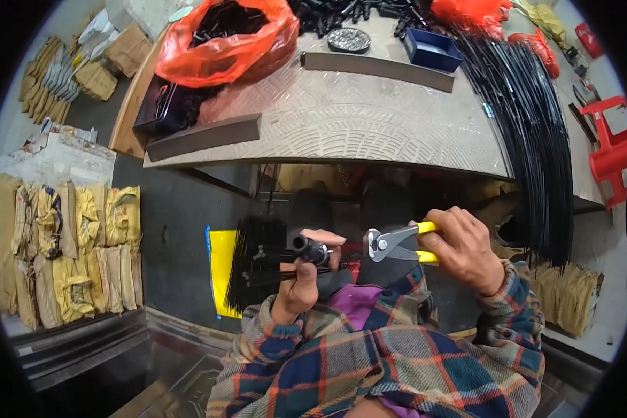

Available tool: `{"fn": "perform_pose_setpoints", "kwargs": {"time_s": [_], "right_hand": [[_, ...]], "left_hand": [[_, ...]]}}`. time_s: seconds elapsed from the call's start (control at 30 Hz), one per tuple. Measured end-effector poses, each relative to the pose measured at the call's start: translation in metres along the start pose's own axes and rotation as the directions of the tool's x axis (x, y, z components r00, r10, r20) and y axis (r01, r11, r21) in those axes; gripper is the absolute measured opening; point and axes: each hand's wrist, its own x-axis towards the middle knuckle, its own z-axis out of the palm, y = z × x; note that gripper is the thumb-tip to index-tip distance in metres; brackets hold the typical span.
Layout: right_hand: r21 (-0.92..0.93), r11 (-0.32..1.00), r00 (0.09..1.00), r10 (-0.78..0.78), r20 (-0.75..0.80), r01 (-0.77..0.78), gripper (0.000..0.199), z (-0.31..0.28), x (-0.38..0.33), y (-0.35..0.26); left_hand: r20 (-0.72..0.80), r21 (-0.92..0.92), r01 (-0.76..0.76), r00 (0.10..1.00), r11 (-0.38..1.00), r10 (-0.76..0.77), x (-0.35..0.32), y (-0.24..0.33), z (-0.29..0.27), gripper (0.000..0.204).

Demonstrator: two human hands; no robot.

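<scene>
A red plastic stool (pixel 606 169) stands right of a pale, pattern-marked surface (pixel 369 125), where a round dish (pixel 349 40) and small blue tray (pixel 435 62) sit beyond a long gray-brown bar (pixel 377 70); tan and yellow sacks (pixel 73 282) lie stacked at left.

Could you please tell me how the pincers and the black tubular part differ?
The pincers have spread yellow handles; the black tubular part shows a round open end. The pincers are in the right hand, the black tubular part in the left hand. Both are held clear of the table.
</scene>
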Motion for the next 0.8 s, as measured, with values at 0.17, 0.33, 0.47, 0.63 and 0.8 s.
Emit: {"fn": "perform_pose_setpoints", "kwargs": {"time_s": [0.17,0.33,0.47,0.63,0.8], "right_hand": [[-0.023,0.99,0.978,-0.135,0.156,0.141,0.016,0.007,0.007,-0.003],[-0.072,0.995,0.981,-0.061,0.186,0.075,0.027,0.005,0.009,-0.01],[-0.193,0.98,0.979,0.002,0.206,0.039,0.038,0.007,0.012,-0.012],[-0.302,0.945,0.983,-0.074,0.169,0.123,0.037,0.003,0.018,-0.011],[-0.288,0.929,0.949,-0.151,0.277,0.232,0.032,-0.005,0.025,-0.005]], "left_hand": [[-0.023,0.195,-0.025,0.999,0.98,0.03,-0.008,-0.005,0.004,0.06],[-0.045,0.145,0.057,0.998,0.988,-0.051,-0.007,0.005,0.011,0.063],[-0.069,0.127,0.053,0.997,0.99,-0.045,-0.007,0.001,0.011,0.064],[-0.052,0.091,0.082,0.996,0.992,-0.078,-0.006,0.003,0.007,0.064],[-0.073,0.208,0.087,0.995,0.974,-0.073,-0.008,0.006,0.007,0.067]]}}
